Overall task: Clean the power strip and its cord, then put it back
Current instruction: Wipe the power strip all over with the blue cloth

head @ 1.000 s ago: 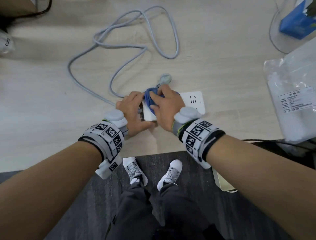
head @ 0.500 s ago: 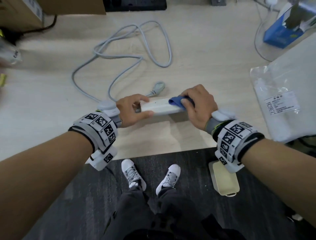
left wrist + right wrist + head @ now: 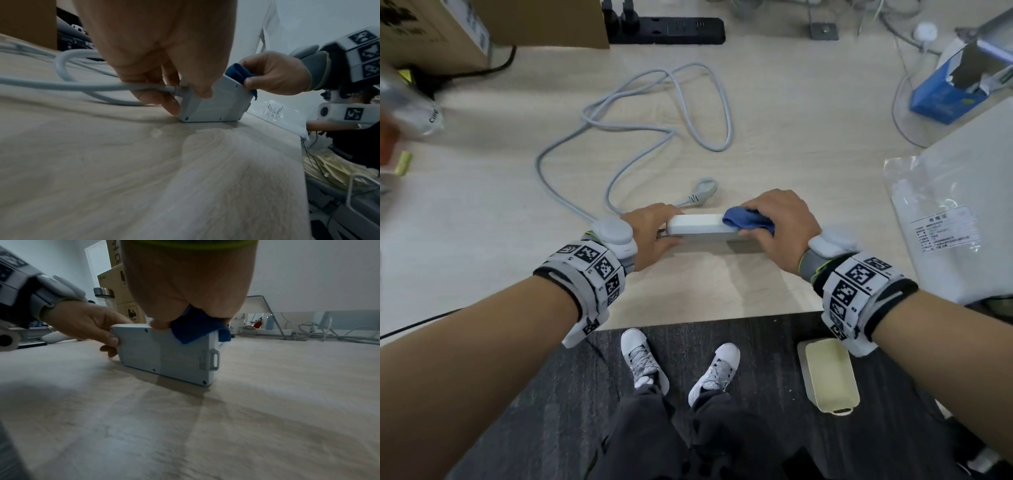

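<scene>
Right hand point(image 3: 780, 219) pinches a blue cloth point(image 3: 748, 220) over the white plastic power strip point(image 3: 697, 224), standing on edge crosswise on the desk point(image 3: 791, 144), left hand point(image 3: 650, 233) gripping its cord end.

office | wood-look desk point(image 3: 774, 113) | cardboard boxes point(image 3: 434, 31) | black power strip point(image 3: 667, 31) | cables point(image 3: 320, 334)

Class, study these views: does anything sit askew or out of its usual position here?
Yes. The power strip stands on its long edge on the desk, not flat. The left hand steadies one end while the right hand pinches a blue cloth over its top edge. Nothing looks damaged.
</scene>
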### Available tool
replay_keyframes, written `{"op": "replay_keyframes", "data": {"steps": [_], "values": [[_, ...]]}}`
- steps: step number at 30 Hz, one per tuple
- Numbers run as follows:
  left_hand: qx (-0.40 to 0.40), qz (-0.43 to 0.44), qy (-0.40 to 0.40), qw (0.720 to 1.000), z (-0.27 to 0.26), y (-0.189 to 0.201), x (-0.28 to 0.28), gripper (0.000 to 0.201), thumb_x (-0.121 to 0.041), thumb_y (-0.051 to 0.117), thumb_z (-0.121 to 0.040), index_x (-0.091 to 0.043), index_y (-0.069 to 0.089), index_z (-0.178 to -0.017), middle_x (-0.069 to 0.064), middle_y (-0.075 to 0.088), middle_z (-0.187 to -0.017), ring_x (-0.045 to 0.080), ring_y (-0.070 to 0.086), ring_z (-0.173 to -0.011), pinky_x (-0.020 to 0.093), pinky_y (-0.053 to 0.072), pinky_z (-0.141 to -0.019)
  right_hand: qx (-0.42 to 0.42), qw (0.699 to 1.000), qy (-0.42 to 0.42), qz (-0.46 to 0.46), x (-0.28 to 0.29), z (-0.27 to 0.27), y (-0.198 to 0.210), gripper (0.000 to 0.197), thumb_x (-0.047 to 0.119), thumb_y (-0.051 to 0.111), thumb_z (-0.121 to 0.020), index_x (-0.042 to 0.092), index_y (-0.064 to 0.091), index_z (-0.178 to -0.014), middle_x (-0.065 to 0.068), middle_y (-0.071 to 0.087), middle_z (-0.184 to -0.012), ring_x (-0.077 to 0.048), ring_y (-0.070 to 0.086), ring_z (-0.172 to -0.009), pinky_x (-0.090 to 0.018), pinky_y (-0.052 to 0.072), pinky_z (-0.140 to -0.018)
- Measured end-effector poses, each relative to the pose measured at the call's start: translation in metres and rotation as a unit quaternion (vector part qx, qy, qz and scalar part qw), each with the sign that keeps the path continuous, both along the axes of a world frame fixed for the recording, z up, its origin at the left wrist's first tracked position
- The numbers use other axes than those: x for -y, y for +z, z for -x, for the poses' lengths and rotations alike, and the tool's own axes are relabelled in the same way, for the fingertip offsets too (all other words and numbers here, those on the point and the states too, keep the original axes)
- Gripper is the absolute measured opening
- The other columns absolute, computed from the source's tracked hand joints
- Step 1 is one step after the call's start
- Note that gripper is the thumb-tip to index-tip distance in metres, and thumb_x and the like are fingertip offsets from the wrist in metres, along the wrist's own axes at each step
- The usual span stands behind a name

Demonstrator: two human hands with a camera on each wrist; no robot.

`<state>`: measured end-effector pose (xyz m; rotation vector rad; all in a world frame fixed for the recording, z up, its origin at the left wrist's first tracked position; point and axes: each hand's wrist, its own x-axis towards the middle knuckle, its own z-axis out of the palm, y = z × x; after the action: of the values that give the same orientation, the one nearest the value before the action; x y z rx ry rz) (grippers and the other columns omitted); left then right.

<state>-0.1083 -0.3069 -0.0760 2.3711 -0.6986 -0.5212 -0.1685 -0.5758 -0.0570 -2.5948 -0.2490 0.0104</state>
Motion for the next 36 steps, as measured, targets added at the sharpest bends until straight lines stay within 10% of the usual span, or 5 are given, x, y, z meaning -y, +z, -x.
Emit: {"op": "replay_keyframes", "data": {"steps": [8, 20, 24, 27, 36], "values": [[0.021, 0.019, 0.026, 0.999, 0.006, -0.006, 0.001, 0.031, -0.028, 0.07, -0.081, -0.024, 0.062, -0.111, -0.003, 0.067, -0.101, 0.023, 0.063, -0.089, 0.027, 0.043, -0.075, 0.07, 0.988, 0.102, 0.087, 0.019, 0.026, 0.003, 0.046, 0.022, 0.047, -0.089, 0.002, 0.056, -0.129, -0.02, 0.056, -0.128, -0.039, 0.051, -0.113, -0.043, 0.039, -0.099], [-0.023, -0.014, 0.04, 0.999, -0.004, -0.004, 0.001, 0.025, -0.047, 0.061, -0.077, -0.038, 0.058, -0.1, -0.003, 0.067, -0.082, 0.023, 0.062, -0.073, 0.033, 0.049, -0.064, 0.049, 0.998, 0.051, -0.003, -0.053, -0.02, 0.011, 0.022, 0.023, 0.054, -0.08, 0.008, 0.071, -0.081, -0.01, 0.065, -0.079, -0.032, 0.059, -0.074, -0.029, 0.037, -0.076], [-0.03, -0.095, -0.005, 0.995, -0.011, -0.001, 0.004, 0.007, -0.016, 0.055, -0.085, -0.021, 0.05, -0.085, 0.006, 0.059, -0.079, 0.035, 0.06, -0.078, 0.031, 0.038, -0.065, 0.04, 0.998, 0.053, -0.023, -0.106, -0.032, 0.01, 0.009, 0.014, 0.062, -0.078, 0.008, 0.068, -0.075, -0.011, 0.061, -0.077, -0.031, 0.055, -0.072, -0.032, 0.041, -0.073], [-0.034, -0.053, 0.017, 0.998, -0.008, -0.005, 0.001, 0.011, -0.022, 0.062, -0.083, -0.026, 0.055, -0.089, -0.001, 0.059, -0.077, 0.029, 0.059, -0.074, 0.031, 0.041, -0.064, 0.039, 0.998, 0.043, -0.018, -0.089, -0.026, 0.009, 0.016, 0.018, 0.056, -0.083, 0.008, 0.069, -0.08, -0.012, 0.058, -0.083, -0.03, 0.052, -0.076, -0.02, 0.028, -0.072], [-0.008, -0.015, 0.045, 0.999, -0.003, -0.005, 0.002, 0.028, -0.039, 0.068, -0.08, -0.028, 0.061, -0.105, 0.001, 0.068, -0.085, 0.027, 0.064, -0.076, 0.035, 0.052, -0.068, -0.049, 0.996, -0.067, 0.023, 0.021, -0.012, 0.019, 0.017, 0.019, 0.054, -0.082, 0.01, 0.068, -0.086, -0.01, 0.061, -0.087, -0.033, 0.053, -0.084, -0.036, 0.04, -0.077]]}}
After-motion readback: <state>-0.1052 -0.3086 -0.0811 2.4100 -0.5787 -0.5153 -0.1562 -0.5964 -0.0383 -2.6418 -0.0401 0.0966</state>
